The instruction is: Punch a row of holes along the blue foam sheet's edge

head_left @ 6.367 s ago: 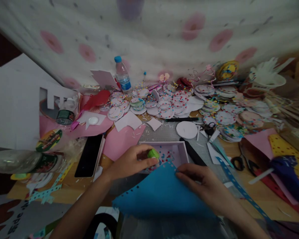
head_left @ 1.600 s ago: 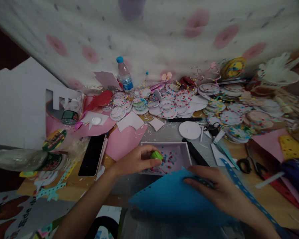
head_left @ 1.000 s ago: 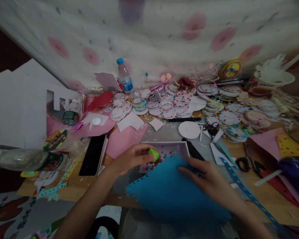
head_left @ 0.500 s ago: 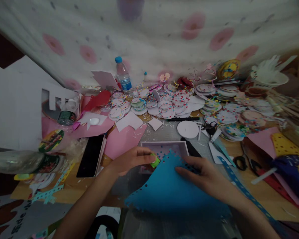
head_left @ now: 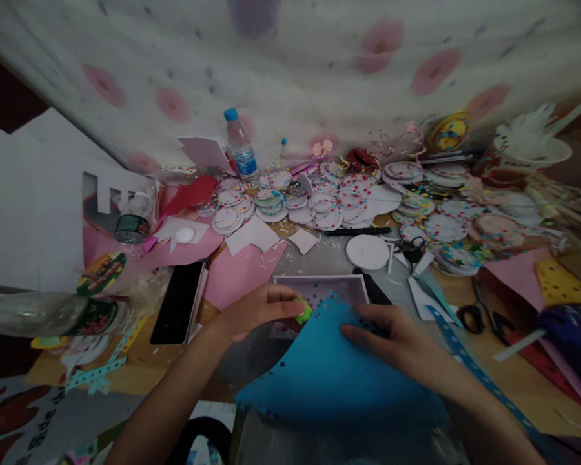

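Two hands work low in the centre: the left hand has thumb and fingers closed round one small green punch, at the upper left edge of one blue sheet, and the right hand pinches that sheet toward its right side, thumb and fingers nearly together. The forearms rise from the two lower corners, slanting inward, the left wrist slightly bent, the right hand's back turned up. Just beyond the sheet, partly covered, sits one shallow box holding scattered coloured bits. Farther out come one phone left of centre, one black pen and one lone white disc right of centre, and one blue-capped bottle at upper centre
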`<state>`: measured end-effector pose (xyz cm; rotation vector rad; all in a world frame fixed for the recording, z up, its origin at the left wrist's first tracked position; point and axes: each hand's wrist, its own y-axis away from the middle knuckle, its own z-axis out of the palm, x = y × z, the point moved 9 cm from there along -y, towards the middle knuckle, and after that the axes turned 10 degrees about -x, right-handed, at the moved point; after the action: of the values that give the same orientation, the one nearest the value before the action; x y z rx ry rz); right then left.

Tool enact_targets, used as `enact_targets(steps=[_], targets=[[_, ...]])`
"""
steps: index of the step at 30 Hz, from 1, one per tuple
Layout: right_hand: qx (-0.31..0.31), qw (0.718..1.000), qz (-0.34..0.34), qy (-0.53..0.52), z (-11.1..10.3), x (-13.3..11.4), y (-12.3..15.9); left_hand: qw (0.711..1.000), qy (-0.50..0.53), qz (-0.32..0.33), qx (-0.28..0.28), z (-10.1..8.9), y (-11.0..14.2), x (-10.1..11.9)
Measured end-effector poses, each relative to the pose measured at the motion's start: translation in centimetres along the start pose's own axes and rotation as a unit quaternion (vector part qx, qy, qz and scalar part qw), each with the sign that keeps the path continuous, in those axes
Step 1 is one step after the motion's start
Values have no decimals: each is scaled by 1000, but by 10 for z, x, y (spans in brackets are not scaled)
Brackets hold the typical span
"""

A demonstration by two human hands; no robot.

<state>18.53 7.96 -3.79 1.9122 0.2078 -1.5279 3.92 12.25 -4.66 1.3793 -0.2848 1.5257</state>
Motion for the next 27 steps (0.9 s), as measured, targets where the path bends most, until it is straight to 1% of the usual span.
enact_targets(steps=[2,7,11,17,23,27], targets=[[8,1000,0,14,-1,0,-1,1000,-5,1,4,0,1,1],[6,1000,-1,7,-1,-3,-2,1000,-18,2,3,-1,2,2],[18,999,-2,34,-2,-4,-1,1000,-24,3,-8,-1,0,2],[6,1000,-1,17,-1,0,-1,999,-40,0,-4,-4,0,1],[7,1000,5,26,0,0,-1,1000,-29,-2,-4,-3,1,1],[20,999,-13,38,-2,-4,-2,1000,-27,-7,0,-2,2,1]])
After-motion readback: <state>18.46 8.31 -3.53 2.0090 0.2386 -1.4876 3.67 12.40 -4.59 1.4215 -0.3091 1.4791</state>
